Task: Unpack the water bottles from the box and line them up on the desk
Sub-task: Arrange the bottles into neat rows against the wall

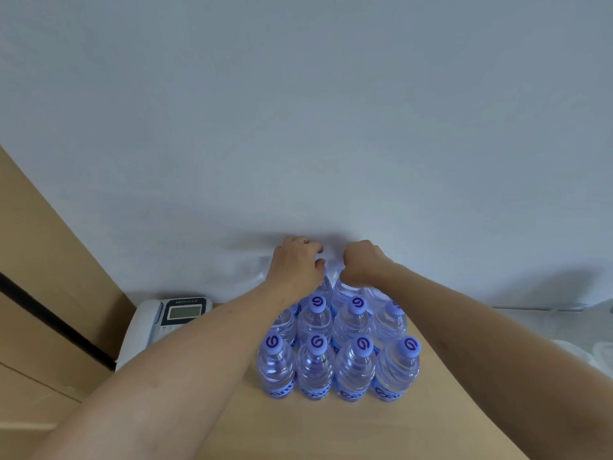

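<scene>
Several clear water bottles [353, 370] with purple caps and blue labels stand upright in tight rows on the wooden desk [298, 429]. My left hand [297, 263] reaches over the back row with its fingers curled around the top of a rear bottle [326, 287]. My right hand [363, 262] is closed on the top of the neighbouring rear bottle [345, 292]. Both caps are hidden under my hands. No box is in view.
A white desk phone [159, 323] with a small screen sits left of the bottles by my left forearm. A tan cabinet [39, 293] stands at far left. A pale wall [298, 127] rises right behind the desk. Something white lies at the right edge [597, 353].
</scene>
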The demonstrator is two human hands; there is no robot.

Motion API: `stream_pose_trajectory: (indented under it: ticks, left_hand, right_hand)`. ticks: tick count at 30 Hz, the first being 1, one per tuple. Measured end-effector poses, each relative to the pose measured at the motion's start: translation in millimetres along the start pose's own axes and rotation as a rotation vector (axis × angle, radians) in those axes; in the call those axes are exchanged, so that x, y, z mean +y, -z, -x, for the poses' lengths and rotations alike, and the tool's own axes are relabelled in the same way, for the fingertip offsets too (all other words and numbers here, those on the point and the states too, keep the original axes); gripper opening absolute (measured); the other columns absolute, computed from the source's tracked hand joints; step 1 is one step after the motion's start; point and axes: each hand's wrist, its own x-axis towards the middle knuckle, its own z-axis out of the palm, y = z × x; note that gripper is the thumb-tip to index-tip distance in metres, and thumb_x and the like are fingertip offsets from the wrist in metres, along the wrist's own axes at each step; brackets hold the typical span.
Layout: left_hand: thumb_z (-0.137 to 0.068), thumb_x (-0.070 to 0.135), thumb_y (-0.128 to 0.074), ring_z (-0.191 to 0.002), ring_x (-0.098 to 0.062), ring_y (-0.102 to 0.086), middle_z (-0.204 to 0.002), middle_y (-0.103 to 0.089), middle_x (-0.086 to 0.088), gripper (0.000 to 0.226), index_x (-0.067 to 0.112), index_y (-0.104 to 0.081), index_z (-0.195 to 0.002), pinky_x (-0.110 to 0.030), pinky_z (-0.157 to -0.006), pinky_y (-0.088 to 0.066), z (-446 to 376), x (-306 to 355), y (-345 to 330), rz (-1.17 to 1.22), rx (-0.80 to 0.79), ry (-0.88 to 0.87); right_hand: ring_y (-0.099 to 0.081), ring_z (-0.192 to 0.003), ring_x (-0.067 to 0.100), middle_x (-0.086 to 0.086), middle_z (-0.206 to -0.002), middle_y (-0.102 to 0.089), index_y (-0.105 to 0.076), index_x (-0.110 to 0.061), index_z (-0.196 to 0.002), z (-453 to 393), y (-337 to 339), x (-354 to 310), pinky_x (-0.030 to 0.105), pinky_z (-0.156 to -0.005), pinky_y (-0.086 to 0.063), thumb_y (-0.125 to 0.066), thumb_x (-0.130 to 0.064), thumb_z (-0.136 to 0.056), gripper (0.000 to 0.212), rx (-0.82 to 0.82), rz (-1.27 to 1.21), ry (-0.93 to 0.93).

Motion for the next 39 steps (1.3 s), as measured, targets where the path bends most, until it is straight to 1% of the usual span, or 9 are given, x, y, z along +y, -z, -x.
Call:
stream_pose_trajectory:
  ticks: [5, 15, 17, 21, 26, 29, 31, 35, 39]
  left_hand:
    - [-0.094, 0.024, -0.053, -0.115, -0.03, -0.05, -0.114, -0.064, -0.008, 0.03, 0.015, -0.065, -0.119, -0.04, -0.094, -0.045, 1, -15, 4, 0.035, -0.022, -0.034]
    - [-0.093, 0.024, -0.053, -0.112, -0.029, -0.054, -0.115, -0.066, -0.008, 0.03, 0.015, -0.066, -0.118, -0.04, -0.092, -0.048, -4, -24, 2, 0.023, -0.065, -0.07]
    - [-0.093, 0.024, -0.053, -0.111, -0.029, -0.054, -0.115, -0.066, -0.008, 0.03, 0.015, -0.066, -0.118, -0.039, -0.091, -0.048, -4, -23, 2, 0.018, -0.066, -0.069]
    - [-0.093, 0.024, -0.053, -0.108, -0.029, -0.056, -0.112, -0.066, -0.008, 0.029, 0.015, -0.067, -0.116, -0.039, -0.089, -0.049, -4, -22, 3, 0.01, -0.063, -0.066]
    - [-0.093, 0.024, -0.053, -0.112, -0.029, -0.054, -0.115, -0.066, -0.007, 0.03, 0.016, -0.065, -0.119, -0.039, -0.09, -0.048, -3, -22, 3, 0.007, -0.065, -0.056]
    - [-0.093, 0.025, -0.053, -0.113, -0.029, -0.053, -0.118, -0.065, -0.007, 0.032, 0.016, -0.064, -0.122, -0.038, -0.091, -0.047, -4, -21, 2, 0.0, -0.065, -0.05]
    - [-0.094, 0.025, -0.053, -0.115, -0.029, -0.052, -0.12, -0.064, -0.007, 0.033, 0.016, -0.063, -0.124, -0.038, -0.092, -0.047, -4, -20, 2, -0.002, -0.067, -0.05]
    - [-0.094, 0.025, -0.053, -0.116, -0.028, -0.052, -0.121, -0.064, -0.007, 0.034, 0.016, -0.062, -0.125, -0.039, -0.093, -0.047, -4, -19, 2, -0.004, -0.061, -0.047]
    - [-0.094, 0.025, -0.053, -0.117, -0.028, -0.052, -0.121, -0.064, -0.007, 0.033, 0.016, -0.062, -0.124, -0.04, -0.094, -0.047, -2, -21, 1, -0.003, -0.068, -0.036]
  right_hand:
    - [-0.051, -0.07, 0.024, 0.005, -0.075, -0.05, -0.049, -0.012, -0.073, -2, -8, -8, 0.028, -0.056, -0.039, -0.065, -0.027, -0.087, 0.026, 0.086, 0.074, -0.076]
    - [-0.039, -0.063, 0.026, 0.006, -0.062, -0.038, -0.043, -0.012, -0.059, 4, -8, -7, 0.028, -0.047, -0.028, -0.059, -0.004, -0.07, 0.021, 0.035, 0.055, -0.037]
    - [-0.05, -0.069, 0.028, 0.008, -0.071, -0.051, -0.056, -0.011, -0.071, 3, -8, -6, 0.029, -0.052, -0.039, -0.064, -0.01, -0.072, 0.008, 0.042, 0.042, -0.046]
    - [-0.052, -0.066, 0.022, 0.003, -0.072, -0.051, -0.046, -0.015, -0.065, 1, -11, -3, 0.027, -0.051, -0.037, -0.07, -0.037, -0.082, 0.038, 0.1, 0.004, -0.109]
    - [-0.033, -0.049, 0.02, 0.003, -0.057, -0.035, -0.035, -0.013, -0.055, 1, -11, -8, 0.026, -0.04, -0.024, -0.067, -0.01, -0.072, 0.037, 0.064, 0.045, -0.067]
    - [-0.054, -0.069, 0.034, 0.011, -0.072, -0.055, -0.062, -0.008, -0.071, 1, -6, -7, 0.031, -0.052, -0.046, -0.06, -0.004, -0.071, 0.005, 0.03, 0.055, -0.042]
    - [-0.059, -0.079, 0.036, 0.012, -0.081, -0.06, -0.068, -0.008, -0.085, 1, -7, -5, 0.031, -0.06, -0.05, -0.061, -0.004, -0.073, 0.014, 0.017, 0.042, -0.031]
    - [-0.051, -0.064, 0.022, 0.005, -0.072, -0.05, -0.053, -0.01, -0.071, 1, -9, -5, 0.029, -0.052, -0.039, -0.071, -0.029, -0.083, 0.029, 0.049, 0.054, -0.051]
    - [-0.031, -0.049, 0.017, 0.004, -0.06, -0.035, -0.032, -0.013, -0.057, 1, -12, -8, 0.026, -0.041, -0.022, -0.061, -0.003, -0.077, 0.037, 0.048, 0.073, -0.034]
